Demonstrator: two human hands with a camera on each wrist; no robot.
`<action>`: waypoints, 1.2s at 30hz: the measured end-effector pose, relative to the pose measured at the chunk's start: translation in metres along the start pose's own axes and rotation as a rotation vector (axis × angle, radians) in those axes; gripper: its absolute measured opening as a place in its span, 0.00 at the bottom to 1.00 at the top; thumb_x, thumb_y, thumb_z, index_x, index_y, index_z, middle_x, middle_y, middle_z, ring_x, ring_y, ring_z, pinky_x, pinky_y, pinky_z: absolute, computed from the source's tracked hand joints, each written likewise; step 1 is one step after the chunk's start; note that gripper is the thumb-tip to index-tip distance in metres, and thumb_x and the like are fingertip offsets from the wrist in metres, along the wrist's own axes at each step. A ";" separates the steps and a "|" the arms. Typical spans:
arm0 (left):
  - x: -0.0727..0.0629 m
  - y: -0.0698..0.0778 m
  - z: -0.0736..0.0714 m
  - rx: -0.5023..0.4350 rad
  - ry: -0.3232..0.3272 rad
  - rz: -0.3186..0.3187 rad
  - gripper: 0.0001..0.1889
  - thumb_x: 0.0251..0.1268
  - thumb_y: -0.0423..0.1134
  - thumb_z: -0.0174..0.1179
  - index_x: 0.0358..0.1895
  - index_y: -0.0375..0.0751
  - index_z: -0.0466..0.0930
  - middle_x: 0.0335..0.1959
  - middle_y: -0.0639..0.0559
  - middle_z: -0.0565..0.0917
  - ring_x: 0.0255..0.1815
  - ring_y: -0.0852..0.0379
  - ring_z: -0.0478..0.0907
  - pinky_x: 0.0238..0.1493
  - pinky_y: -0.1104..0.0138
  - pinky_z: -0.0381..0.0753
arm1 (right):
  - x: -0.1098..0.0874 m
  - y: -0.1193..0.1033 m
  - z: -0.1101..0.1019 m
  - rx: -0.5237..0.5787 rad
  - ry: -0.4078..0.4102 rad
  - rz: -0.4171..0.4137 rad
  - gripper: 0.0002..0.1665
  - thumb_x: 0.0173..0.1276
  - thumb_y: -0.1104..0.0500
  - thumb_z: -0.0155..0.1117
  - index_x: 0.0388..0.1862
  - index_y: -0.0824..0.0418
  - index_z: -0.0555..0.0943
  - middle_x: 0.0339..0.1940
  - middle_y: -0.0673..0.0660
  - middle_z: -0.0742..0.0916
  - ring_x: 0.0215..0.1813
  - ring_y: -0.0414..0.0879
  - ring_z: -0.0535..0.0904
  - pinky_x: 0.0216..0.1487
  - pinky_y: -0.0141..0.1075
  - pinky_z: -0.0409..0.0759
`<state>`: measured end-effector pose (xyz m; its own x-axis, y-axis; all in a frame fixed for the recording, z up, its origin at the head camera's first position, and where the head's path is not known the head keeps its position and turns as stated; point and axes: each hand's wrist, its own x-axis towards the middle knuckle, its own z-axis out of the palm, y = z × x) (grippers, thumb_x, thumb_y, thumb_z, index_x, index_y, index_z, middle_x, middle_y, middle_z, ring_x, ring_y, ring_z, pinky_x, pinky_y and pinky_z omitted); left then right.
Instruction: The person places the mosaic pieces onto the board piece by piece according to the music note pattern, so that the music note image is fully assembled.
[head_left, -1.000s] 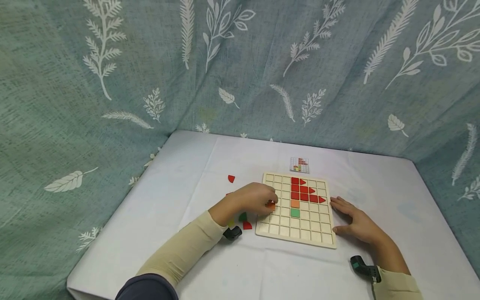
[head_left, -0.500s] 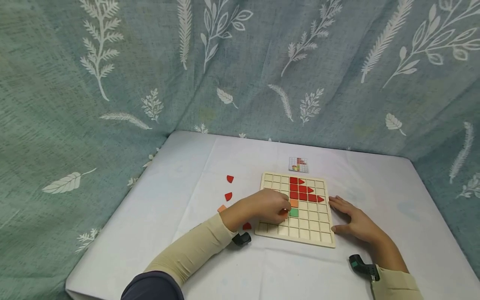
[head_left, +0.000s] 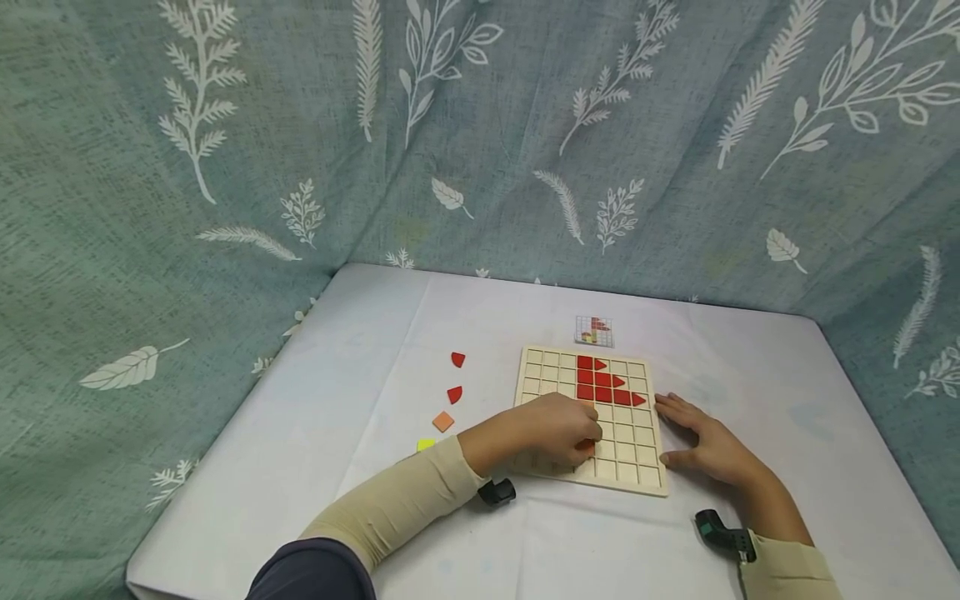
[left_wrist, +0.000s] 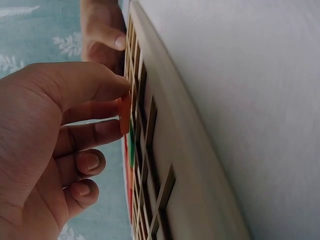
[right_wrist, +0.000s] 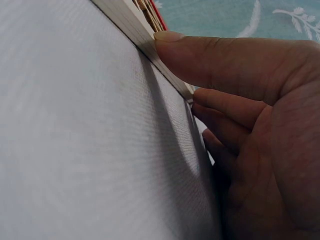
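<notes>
My left hand (head_left: 557, 429) is over the wooden grid board (head_left: 630, 477), pinching an orange square tile (left_wrist: 125, 115) between thumb and fingers. The tile stands against the grid, close to the green tile (left_wrist: 132, 142) in the left wrist view; in the head view the hand covers that green tile. Rows of red tiles (head_left: 602, 378) ending in pointed pieces fill part of the board's upper half. My right hand (head_left: 708, 442) touches the board's right edge with thumb and fingertips, its fingers extended.
A small printed pattern card (head_left: 594, 331) lies behind the board. Left of it are red quarter-round tiles (head_left: 455, 394), an orange tile (head_left: 444, 422) and a yellow tile (head_left: 426, 445), partly behind the left sleeve. A patterned curtain (head_left: 480, 150) hangs beyond the white table (head_left: 360, 333).
My left hand has carried the orange tile rightward across the board from its left side to below the red rows. The right hand stays at the board's edge.
</notes>
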<state>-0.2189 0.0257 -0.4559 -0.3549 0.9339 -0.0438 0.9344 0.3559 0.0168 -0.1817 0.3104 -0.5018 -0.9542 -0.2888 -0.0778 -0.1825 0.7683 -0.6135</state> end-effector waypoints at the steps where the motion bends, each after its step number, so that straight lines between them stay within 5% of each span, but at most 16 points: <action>1: 0.001 0.001 0.001 0.001 0.000 0.003 0.06 0.63 0.45 0.59 0.28 0.53 0.77 0.25 0.62 0.69 0.25 0.67 0.64 0.22 0.72 0.63 | 0.000 0.000 0.000 0.002 -0.001 0.002 0.53 0.48 0.49 0.77 0.72 0.63 0.67 0.75 0.62 0.63 0.76 0.63 0.48 0.65 0.67 0.48; 14: 0.002 -0.002 0.001 0.016 0.023 -0.055 0.07 0.65 0.48 0.59 0.30 0.54 0.79 0.27 0.62 0.70 0.24 0.65 0.65 0.24 0.70 0.66 | 0.003 0.001 -0.004 -0.019 0.009 -0.017 0.52 0.48 0.51 0.77 0.72 0.63 0.67 0.75 0.61 0.64 0.76 0.62 0.49 0.66 0.66 0.47; 26: 0.005 -0.002 0.000 -0.006 -0.012 -0.010 0.07 0.65 0.46 0.59 0.28 0.54 0.79 0.27 0.62 0.68 0.25 0.65 0.64 0.23 0.71 0.64 | 0.003 0.003 -0.004 -0.014 -0.004 -0.025 0.52 0.49 0.50 0.77 0.72 0.63 0.67 0.75 0.62 0.64 0.76 0.63 0.49 0.66 0.66 0.48; 36: 0.002 -0.006 0.009 -0.007 0.034 0.016 0.06 0.66 0.47 0.59 0.32 0.55 0.82 0.27 0.62 0.70 0.26 0.66 0.65 0.24 0.72 0.65 | 0.002 0.005 -0.002 -0.013 0.000 -0.021 0.52 0.49 0.49 0.77 0.72 0.62 0.67 0.75 0.61 0.64 0.76 0.62 0.49 0.66 0.66 0.47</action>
<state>-0.2247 0.0253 -0.4654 -0.3410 0.9400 -0.0093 0.9397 0.3412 0.0242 -0.1847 0.3154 -0.5035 -0.9503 -0.3044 -0.0649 -0.2052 0.7693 -0.6050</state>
